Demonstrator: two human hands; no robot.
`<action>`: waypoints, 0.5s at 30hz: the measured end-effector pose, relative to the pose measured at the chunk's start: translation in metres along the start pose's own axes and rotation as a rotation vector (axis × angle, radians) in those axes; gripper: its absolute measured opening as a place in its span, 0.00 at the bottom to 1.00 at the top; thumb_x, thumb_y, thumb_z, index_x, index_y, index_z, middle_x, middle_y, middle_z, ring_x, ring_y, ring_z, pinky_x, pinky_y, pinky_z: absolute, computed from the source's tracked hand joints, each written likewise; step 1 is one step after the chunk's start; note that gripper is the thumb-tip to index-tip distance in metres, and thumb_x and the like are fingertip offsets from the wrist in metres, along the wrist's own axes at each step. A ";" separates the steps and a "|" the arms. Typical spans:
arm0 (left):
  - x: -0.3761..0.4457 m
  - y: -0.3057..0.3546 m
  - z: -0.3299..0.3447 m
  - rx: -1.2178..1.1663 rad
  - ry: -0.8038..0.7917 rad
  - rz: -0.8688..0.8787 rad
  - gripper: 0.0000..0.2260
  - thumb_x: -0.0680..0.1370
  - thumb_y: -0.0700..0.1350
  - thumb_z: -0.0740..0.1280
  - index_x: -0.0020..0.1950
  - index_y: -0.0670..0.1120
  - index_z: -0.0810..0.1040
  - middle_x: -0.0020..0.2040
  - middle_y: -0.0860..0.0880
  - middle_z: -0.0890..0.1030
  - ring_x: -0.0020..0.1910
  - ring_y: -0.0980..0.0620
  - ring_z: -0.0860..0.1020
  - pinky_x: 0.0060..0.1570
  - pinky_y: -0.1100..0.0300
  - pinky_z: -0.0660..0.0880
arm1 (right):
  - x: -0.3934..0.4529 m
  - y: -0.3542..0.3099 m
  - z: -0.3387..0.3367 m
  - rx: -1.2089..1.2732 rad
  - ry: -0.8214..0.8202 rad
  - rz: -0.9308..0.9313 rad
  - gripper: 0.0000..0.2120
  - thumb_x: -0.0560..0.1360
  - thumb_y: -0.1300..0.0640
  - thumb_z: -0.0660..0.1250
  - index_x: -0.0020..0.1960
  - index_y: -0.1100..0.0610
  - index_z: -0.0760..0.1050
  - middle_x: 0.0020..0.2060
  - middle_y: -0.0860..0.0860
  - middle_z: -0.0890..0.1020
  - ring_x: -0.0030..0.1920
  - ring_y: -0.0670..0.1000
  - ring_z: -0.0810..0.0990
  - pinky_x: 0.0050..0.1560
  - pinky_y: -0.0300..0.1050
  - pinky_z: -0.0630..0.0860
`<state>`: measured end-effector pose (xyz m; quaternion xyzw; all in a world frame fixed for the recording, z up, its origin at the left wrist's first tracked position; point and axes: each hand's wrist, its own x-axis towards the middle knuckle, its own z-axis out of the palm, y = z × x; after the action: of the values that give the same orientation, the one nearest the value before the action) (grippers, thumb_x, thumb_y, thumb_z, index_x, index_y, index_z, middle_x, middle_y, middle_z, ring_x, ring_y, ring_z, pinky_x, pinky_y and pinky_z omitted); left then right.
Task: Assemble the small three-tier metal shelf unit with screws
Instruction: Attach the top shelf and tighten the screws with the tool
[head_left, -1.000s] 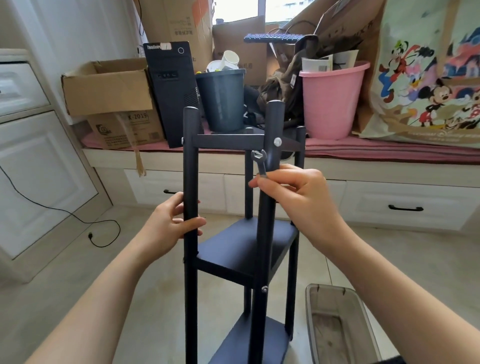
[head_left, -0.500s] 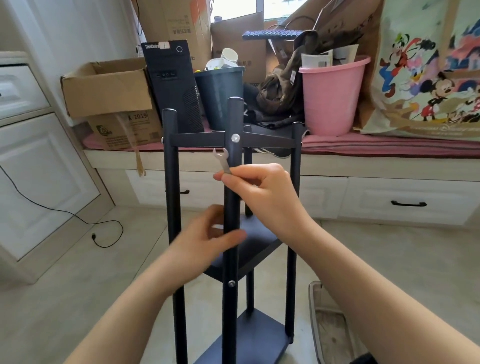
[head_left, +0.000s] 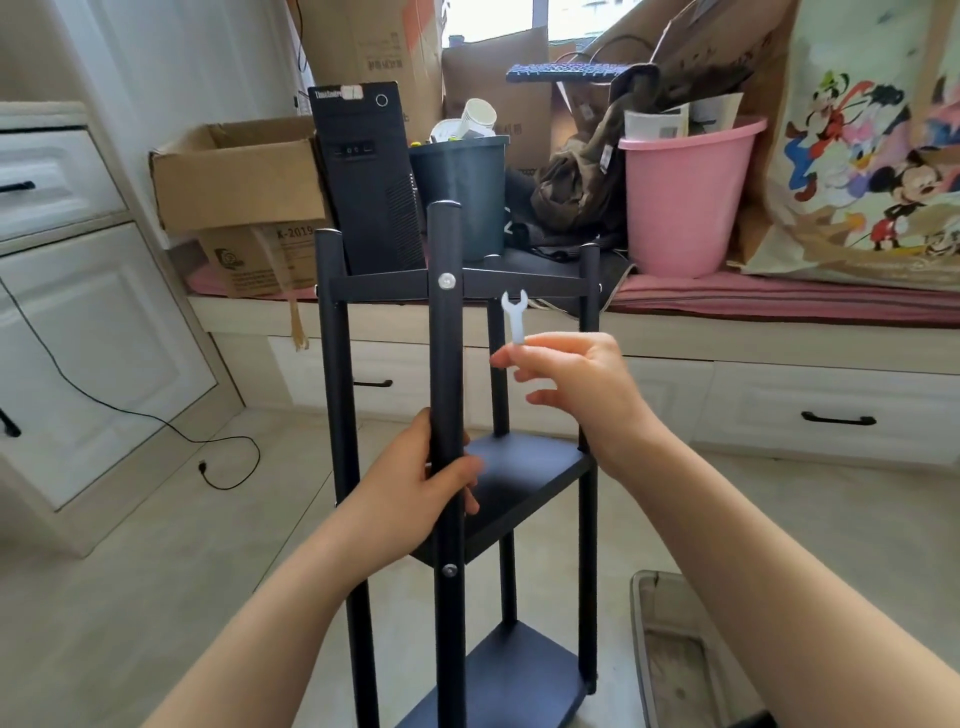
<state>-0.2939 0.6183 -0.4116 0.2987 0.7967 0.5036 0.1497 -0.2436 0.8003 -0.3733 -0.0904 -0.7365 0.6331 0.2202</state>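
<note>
Forearms reach in from the bottom edge toward the black metal shelf unit (head_left: 524, 483), which stands upright on the tiled floor (head_left: 156, 597) right in front of me. I see my left hand (head_left: 415, 493) wrapped around the nearest post (head_left: 445, 364), fingers (head_left: 470, 470) closed on it just above the middle shelf's level. A screw head (head_left: 450, 570) shows on that post below the left hand, and a second screw (head_left: 446, 281) sits where the post meets the top tier's crossbar. Right of the post, my right hand (head_left: 576, 384) pinches a small white flat wrench (head_left: 516, 317) between its fingertips, open end up, clear of the frame. Beyond the shelf unit runs a window bench with a cardboard box (head_left: 234, 176), a black computer tower (head_left: 369, 176), a dark bin (head_left: 460, 192) and a pink bucket (head_left: 685, 197).
</note>
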 end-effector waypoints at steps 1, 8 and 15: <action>0.000 -0.001 -0.002 0.006 -0.006 0.002 0.04 0.81 0.43 0.67 0.53 0.48 0.72 0.37 0.47 0.84 0.39 0.51 0.85 0.38 0.66 0.79 | 0.001 0.002 -0.001 -0.042 -0.029 0.048 0.07 0.76 0.57 0.69 0.44 0.54 0.86 0.44 0.48 0.86 0.45 0.47 0.79 0.41 0.39 0.77; -0.002 -0.004 -0.003 0.058 -0.045 0.018 0.04 0.81 0.45 0.66 0.53 0.51 0.71 0.39 0.51 0.84 0.40 0.52 0.85 0.40 0.62 0.79 | 0.003 -0.001 0.009 -0.100 -0.116 0.071 0.08 0.78 0.59 0.67 0.46 0.58 0.85 0.28 0.46 0.78 0.33 0.46 0.73 0.36 0.39 0.72; -0.003 -0.006 0.001 0.101 -0.062 0.052 0.05 0.82 0.45 0.65 0.51 0.54 0.70 0.37 0.54 0.83 0.40 0.53 0.84 0.43 0.58 0.78 | 0.011 -0.010 0.011 -0.072 -0.111 -0.048 0.19 0.78 0.60 0.67 0.29 0.50 0.81 0.27 0.48 0.76 0.31 0.47 0.72 0.33 0.39 0.71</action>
<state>-0.2929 0.6151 -0.4179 0.3419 0.8080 0.4571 0.1460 -0.2565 0.7928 -0.3626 -0.0454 -0.7719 0.6047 0.1907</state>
